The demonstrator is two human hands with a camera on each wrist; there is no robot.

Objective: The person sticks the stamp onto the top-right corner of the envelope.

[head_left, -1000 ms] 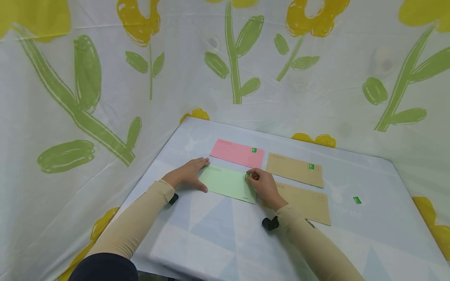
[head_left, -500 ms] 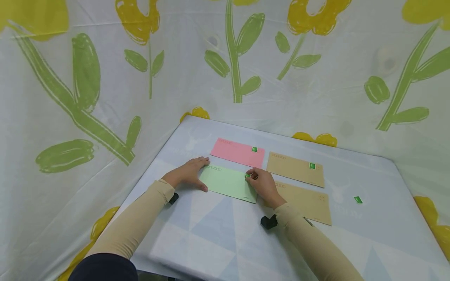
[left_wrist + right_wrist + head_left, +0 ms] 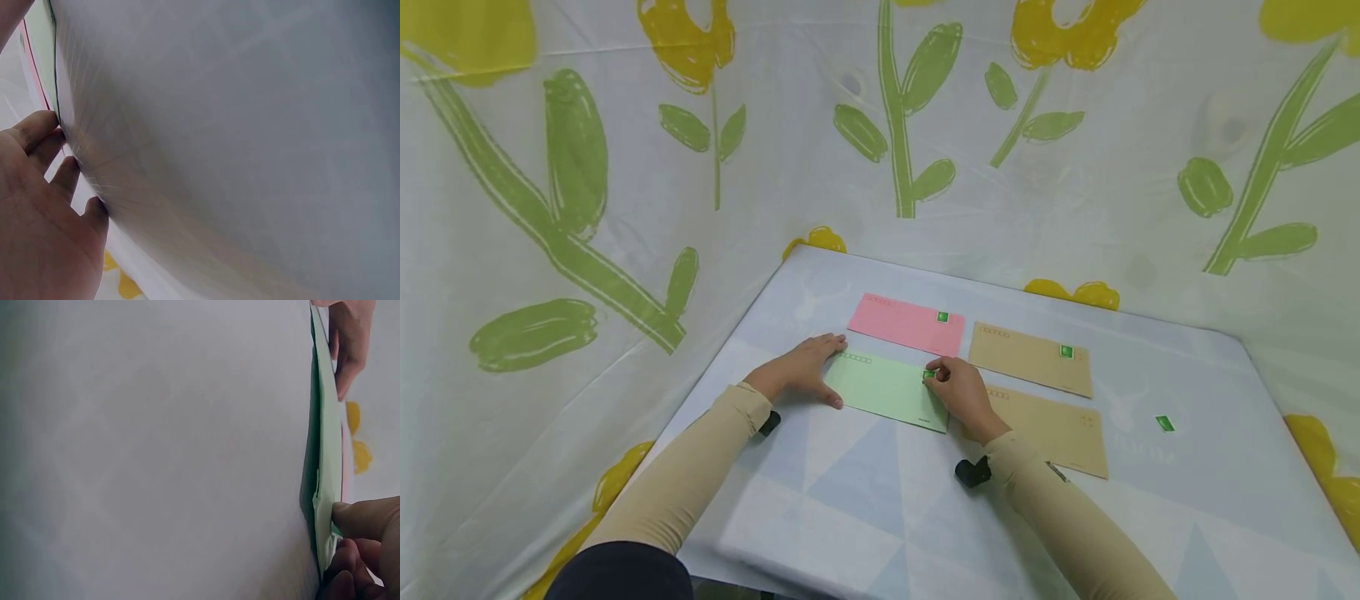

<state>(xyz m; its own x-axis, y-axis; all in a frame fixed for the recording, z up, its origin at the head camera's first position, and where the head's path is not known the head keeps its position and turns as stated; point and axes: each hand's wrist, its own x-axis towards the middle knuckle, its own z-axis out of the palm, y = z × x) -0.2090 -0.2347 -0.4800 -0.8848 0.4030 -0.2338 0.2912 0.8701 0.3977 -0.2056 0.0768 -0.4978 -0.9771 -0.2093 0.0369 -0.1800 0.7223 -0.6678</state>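
A pale green envelope lies flat on the table. My left hand rests at its left end, thumb and fingers spread along the edge. In the left wrist view, the fingertips of the left hand touch the tabletop. At the envelope's upper right corner, my right hand pinches a small green stamp between thumb and curled fingers. The right wrist view has the thumb of the right hand against the envelope; most of the stamp is hidden by the fingers.
Behind lies a pink envelope bearing a green stamp. To the right are a stamped brown envelope and, nearer, another brown envelope, partly covered by the right hand. A loose green stamp lies farther right. Flowered curtains enclose the table.
Both hands hold nearly the same position, the right still at the green envelope's corner with the stamp. The head view has shifted slightly.
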